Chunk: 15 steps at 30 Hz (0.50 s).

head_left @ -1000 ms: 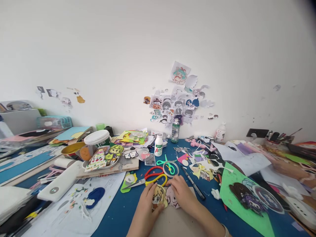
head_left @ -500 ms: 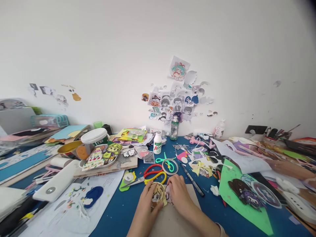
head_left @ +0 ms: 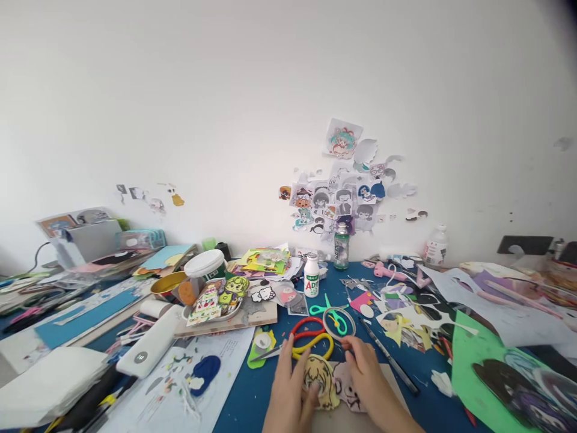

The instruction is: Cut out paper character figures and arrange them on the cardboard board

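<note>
A yellow-haired cartoon paper cutout (head_left: 319,385) is pinned flat on the blue table (head_left: 246,397) by the left hand (head_left: 291,391), its grip spread open upon it. A pinkish paper cutout (head_left: 347,388) just beside is pressed under the right hand (head_left: 367,379), fingers extended. Red-and-yellow-handled scissors (head_left: 311,340) lie near, behind.

On a cluttered blue table (head_left: 252,397), the left hand (head_left: 288,391) and right hand (head_left: 367,382) press flat on a blond-haired paper cutout (head_left: 321,385). Red and yellow scissors (head_left: 306,340) lie just beyond the fingers, and stickers (head_left: 342,192) dot the white wall
</note>
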Tool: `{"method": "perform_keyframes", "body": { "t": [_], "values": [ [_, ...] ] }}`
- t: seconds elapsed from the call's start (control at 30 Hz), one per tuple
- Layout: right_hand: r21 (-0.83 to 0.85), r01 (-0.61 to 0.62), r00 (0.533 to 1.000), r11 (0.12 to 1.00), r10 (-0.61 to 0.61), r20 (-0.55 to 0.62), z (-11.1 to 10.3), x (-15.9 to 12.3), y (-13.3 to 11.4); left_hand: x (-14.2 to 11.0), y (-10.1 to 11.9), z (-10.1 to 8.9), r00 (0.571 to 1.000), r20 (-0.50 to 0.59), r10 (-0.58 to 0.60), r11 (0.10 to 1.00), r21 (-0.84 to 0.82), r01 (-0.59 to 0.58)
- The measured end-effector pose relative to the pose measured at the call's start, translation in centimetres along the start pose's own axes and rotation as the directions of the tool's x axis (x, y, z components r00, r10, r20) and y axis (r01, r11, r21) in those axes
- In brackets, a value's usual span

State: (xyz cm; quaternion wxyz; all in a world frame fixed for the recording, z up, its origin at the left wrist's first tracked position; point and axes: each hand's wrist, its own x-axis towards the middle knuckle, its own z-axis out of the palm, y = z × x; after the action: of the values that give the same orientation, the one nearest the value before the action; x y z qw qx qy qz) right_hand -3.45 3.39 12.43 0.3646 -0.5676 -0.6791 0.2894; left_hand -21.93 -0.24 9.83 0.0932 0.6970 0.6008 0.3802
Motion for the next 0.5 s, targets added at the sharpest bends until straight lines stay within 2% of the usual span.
{"method": "perform_keyframes", "body": {
  "t": [0.07,0.1,0.17,0.27,0.37,0.5],
  "values": [
    [0.054,-0.027,0.999,0.998,0.028,-0.015,-0.2,0.2,1.1,2.3,-0.9,-3.0,0.996,-0.088,-0.002,0.992,0.127,0.013],
    [0.066,-0.032,0.999,0.997,0.033,-0.013,-0.3,0.3,1.5,3.9,-1.4,-4.8,0.993,-0.119,0.014,0.97,0.244,0.016],
    [0.08,-0.035,0.999,0.996,0.034,0.009,-0.3,0.4,2.1,7.4,-2.5,-8.6,0.989,-0.147,0.021,0.851,0.522,0.059],
    [0.078,-0.017,0.999,0.997,0.015,0.029,-0.2,0.3,2.1,12.5,-4.4,-12.6,0.978,-0.205,-0.046,0.784,0.599,0.162],
    [0.061,0.002,1.0,0.998,-0.003,0.016,-0.1,0.1,1.5,15.8,-6.3,-13.8,0.976,-0.182,-0.119,0.746,0.632,0.209],
    [0.079,-0.017,0.999,0.997,0.015,0.033,-0.2,0.0,1.1,17.5,-7.9,-13.2,0.972,-0.147,-0.184,0.743,0.626,0.236]
  ]
}}
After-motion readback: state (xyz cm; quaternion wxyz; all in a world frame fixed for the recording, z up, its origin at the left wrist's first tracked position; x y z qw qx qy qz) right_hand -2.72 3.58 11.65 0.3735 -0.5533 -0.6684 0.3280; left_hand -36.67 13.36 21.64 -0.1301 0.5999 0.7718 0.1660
